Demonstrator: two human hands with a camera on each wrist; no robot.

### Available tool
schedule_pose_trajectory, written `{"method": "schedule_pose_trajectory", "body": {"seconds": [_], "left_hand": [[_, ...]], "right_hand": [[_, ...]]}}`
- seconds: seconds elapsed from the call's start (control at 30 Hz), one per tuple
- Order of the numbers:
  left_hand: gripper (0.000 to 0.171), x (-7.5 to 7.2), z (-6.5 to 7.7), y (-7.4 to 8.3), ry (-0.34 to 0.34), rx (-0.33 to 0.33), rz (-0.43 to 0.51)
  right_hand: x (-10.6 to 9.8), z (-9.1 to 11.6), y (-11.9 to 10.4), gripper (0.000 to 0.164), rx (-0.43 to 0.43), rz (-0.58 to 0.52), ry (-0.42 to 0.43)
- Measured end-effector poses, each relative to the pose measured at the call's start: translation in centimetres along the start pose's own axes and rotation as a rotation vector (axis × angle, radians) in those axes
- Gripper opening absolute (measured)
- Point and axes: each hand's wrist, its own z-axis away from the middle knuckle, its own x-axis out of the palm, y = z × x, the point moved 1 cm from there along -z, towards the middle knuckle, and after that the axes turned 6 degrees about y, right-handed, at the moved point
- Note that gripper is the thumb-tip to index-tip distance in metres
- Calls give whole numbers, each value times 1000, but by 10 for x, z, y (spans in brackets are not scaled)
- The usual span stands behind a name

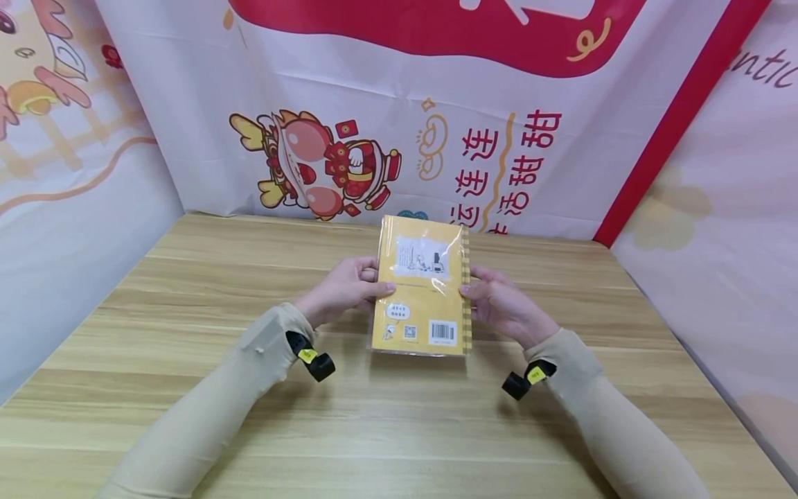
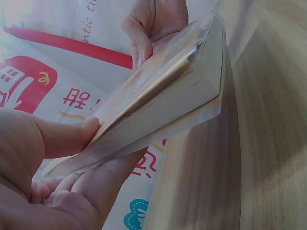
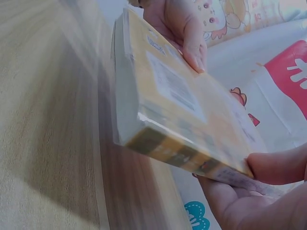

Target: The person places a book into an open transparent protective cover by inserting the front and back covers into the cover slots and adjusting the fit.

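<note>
A yellow book [image 1: 419, 294] in a clear plastic cover is held up above the table, its back cover with the barcode facing the head camera. My left hand [image 1: 345, 287] grips its left edge, thumb on the cover and fingers underneath. On the opposite side my right hand [image 1: 506, 305] pinches the striped spine edge the same way. White page edges of the book [image 2: 158, 110] show in the left wrist view, and the book stays closed. From the right wrist, the checkered spine of the book [image 3: 177, 153] faces the camera.
The wood-grain table [image 1: 399, 430] spreads beneath both arms. A printed white curtain [image 1: 206, 138] with red lettering and a cartoon figure hangs along the table's back edge. Another printed cloth [image 1: 704, 229] borders the right side. Black straps with small cameras sit on both wrists.
</note>
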Motion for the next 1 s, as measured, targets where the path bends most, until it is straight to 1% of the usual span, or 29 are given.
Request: {"method": "schedule_pose_trajectory", "body": {"seconds": [0.23,0.37,0.57,0.7,0.8,0.9,1.0], "left_hand": [[37,0,0,0,4,13,7],[37,0,1,2,7,32,-7],[38,2,4,7,12,43,-16],[38,3,6,8,-8,67,-20],[40,2,8,9,-18,76,-38],[43,0,10,12,-18,79,-82],[42,-2,11,14,-25,75,-101]], "right_hand": [[0,1,-1,54,4,13,-1],[-1,1,-3,53,12,11,-1],[-4,0,-5,50,28,-7,-15],[-5,-2,-4,45,42,-18,-26],[-6,-2,-3,43,39,9,-17],[-7,-2,-3,45,27,46,3],[-8,-3,-3,47,8,62,11]]}}
